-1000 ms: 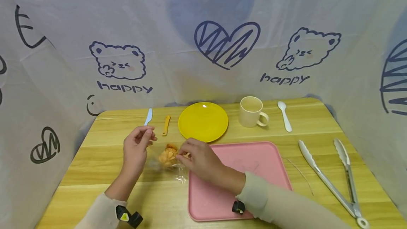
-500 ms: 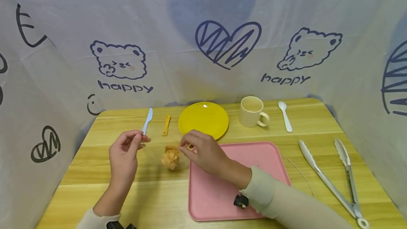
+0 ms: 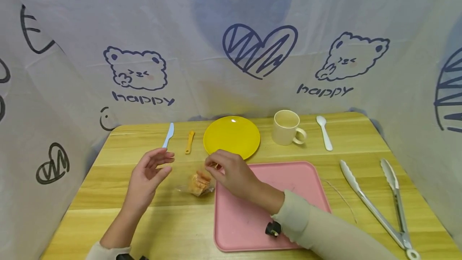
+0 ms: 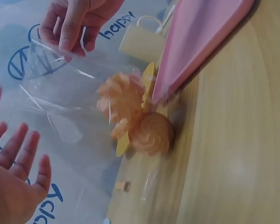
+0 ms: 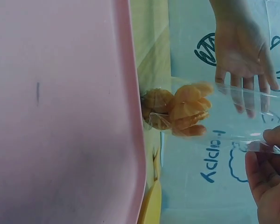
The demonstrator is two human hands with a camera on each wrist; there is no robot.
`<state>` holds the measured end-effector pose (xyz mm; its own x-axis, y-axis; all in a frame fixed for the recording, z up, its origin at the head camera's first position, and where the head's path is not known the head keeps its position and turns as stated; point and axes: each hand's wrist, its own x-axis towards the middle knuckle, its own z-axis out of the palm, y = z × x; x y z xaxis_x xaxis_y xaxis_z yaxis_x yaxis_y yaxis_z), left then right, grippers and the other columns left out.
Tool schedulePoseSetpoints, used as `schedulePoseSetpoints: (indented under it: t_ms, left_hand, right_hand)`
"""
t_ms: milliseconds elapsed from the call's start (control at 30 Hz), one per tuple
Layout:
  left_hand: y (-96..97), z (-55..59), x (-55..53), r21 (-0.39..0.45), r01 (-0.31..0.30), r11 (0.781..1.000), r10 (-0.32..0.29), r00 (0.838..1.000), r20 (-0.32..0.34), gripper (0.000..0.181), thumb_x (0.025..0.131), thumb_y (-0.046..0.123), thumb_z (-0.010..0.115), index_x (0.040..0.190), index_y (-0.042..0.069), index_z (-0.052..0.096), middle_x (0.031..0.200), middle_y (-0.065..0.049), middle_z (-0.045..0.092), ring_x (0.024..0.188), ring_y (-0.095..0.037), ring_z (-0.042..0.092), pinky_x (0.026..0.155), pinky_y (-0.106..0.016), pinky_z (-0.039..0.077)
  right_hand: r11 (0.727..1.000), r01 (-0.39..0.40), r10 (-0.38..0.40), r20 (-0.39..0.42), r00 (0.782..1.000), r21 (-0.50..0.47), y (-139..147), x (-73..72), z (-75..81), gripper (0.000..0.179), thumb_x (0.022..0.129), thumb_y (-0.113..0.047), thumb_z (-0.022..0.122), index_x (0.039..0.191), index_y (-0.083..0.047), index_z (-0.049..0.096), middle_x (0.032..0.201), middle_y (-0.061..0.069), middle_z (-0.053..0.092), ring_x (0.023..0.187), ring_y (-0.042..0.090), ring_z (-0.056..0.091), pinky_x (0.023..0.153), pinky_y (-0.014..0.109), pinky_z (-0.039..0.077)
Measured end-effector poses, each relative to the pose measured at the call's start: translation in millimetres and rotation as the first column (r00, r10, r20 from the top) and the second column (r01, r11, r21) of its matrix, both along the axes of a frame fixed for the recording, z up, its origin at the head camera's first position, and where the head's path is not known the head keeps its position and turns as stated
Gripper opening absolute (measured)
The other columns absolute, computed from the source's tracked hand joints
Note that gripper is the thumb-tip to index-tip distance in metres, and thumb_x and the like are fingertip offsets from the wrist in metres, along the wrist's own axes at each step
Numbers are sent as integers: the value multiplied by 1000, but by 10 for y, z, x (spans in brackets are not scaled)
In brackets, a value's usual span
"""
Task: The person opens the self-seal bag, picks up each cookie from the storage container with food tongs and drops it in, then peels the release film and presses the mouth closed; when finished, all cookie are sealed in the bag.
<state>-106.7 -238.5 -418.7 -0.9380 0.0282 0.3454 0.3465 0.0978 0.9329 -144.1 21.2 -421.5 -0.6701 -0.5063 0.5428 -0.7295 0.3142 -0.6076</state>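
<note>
Pinched at its top edge by my right hand (image 3: 232, 173), a clear plastic bag (image 4: 60, 107) hangs over the wooden table, left of the pink tray (image 3: 274, 204). Inside it sit several orange pastries (image 3: 199, 183); in the left wrist view one has a swirled top, another a ruffled, flower-like shape. My left hand (image 3: 148, 173) is raised to the left of the bag with its fingers and thumb spread, holding nothing. The right wrist view shows the left hand (image 5: 242, 56) with extended fingers behind or against the clear film; whether they touch it I cannot tell.
Behind the hands lie a blue knife (image 3: 168, 135), a yellow-orange handle-like piece (image 3: 189, 142) and a yellow plate (image 3: 231, 135). A cream mug (image 3: 285, 127) and white spoon (image 3: 324, 132) stand farther right. Metal tongs (image 3: 375, 212) and a thin string (image 3: 341, 196) lie right of the tray.
My left hand has drawn back leftward and its pinched fingers have spread apart. My right hand has risen slightly, still pinching the bag. The pastries have swung a little to the right.
</note>
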Motion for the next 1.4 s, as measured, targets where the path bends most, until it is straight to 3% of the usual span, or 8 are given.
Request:
schedulePoseSetpoints:
  t_ms: [200, 400, 533, 833, 967, 1100, 1267, 1400]
  left_hand:
    - [59, 39, -142, -245, -9, 969, 17, 999, 29, 43, 96, 0, 72, 137, 0, 58, 126, -16, 67, 112, -8, 64, 88, -18, 57]
    - [149, 131, -253, -373, -29, 927, 50, 998, 47, 24, 96, 11, 75, 118, 4, 71, 108, -11, 73, 98, -7, 66, 84, -19, 57]
    - [155, 165, -267, -406, -55, 912, 77, 996, 38, 12, 98, 15, 72, 105, 5, 74, 98, -6, 73, 88, -9, 67, 81, -20, 58]
    - [-103, 140, -186, -198, -28, 980, 46, 995, 89, 15, 101, 9, 67, 105, -4, 70, 93, -4, 72, 86, -13, 70, 82, -20, 61]
    - [-197, 108, -160, -138, 0, 990, 14, 995, 94, 13, 100, 3, 67, 106, -8, 69, 91, 1, 72, 85, -12, 71, 82, -22, 62]
    - [-248, 69, -159, -50, 74, 996, -72, 996, 48, 10, 99, -4, 64, 107, -8, 70, 92, 0, 71, 85, -12, 71, 79, -22, 63]
    - [-305, 13, -187, 61, 179, 982, -179, 984, -2, 13, 99, -12, 59, 106, -11, 69, 94, -4, 67, 85, -15, 70, 80, -25, 64]
    - [-341, -41, -231, 111, 232, 966, -234, 972, 6, 16, 99, -14, 56, 103, -8, 71, 95, -5, 65, 87, -14, 70, 81, -25, 64]
  right_hand:
    - [1000, -25, 25, 24, 999, 16, 2, -2, -4, 6, 96, -4, 73, 101, -6, 71, 96, 1, 70, 87, 11, 66, 78, 19, 61]
    - [999, -39, 38, 32, 999, 31, -3, 2, 6, 6, 96, -4, 73, 101, -7, 71, 96, 1, 70, 87, 11, 66, 79, 16, 59]
    - [1000, -28, 27, 39, 999, 14, 4, 2, 5, 7, 95, -3, 73, 101, -6, 72, 96, 1, 70, 87, 11, 67, 79, 19, 61]
    - [995, 47, -40, 91, 995, -84, 70, -68, -47, 10, 95, -4, 74, 103, -6, 68, 93, 1, 71, 85, 12, 69, 76, 19, 62]
    - [992, 54, -37, 140, 989, -117, 82, -94, -65, 25, 96, -6, 73, 114, -6, 56, 94, 3, 74, 85, 14, 71, 76, 22, 63]
    - [988, 51, -18, 213, 977, -148, 78, -119, -77, 34, 96, -6, 74, 121, -8, 51, 94, 6, 77, 82, 13, 71, 74, 25, 63]
    - [982, 49, 17, 341, 940, -185, 72, -152, -61, 36, 96, -7, 74, 129, -8, 60, 97, 7, 78, 86, 17, 74, 77, 28, 64]
    - [969, 66, 54, 466, 883, -237, 60, -176, -55, 44, 95, -5, 75, 136, -7, 60, 98, 7, 77, 89, 19, 74, 80, 26, 64]
